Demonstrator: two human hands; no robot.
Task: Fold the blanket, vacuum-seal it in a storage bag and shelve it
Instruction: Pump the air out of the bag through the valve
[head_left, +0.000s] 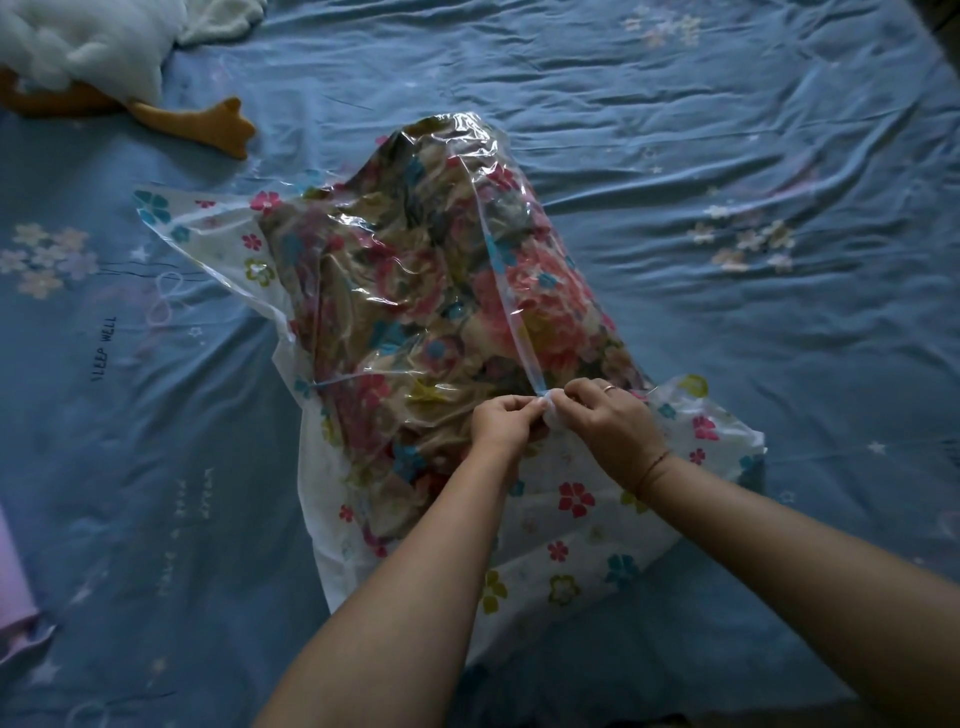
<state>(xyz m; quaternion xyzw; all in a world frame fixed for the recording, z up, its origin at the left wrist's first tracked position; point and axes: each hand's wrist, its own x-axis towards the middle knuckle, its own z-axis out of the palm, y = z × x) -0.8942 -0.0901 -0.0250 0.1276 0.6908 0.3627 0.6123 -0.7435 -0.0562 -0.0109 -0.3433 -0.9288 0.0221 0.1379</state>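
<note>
Head view: floral blanket (415, 291) sits inside the clear storage bag (571, 525) on the blue bedsheet (727, 156). Left hand (501, 418) and right hand (608, 423) pinch the bag's zip strip (511, 291) together at its near end, blanket just beyond the fingers.

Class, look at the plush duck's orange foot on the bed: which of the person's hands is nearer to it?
Left. The left hand lies below and right of the orange foot; the right hand is further right.
</note>
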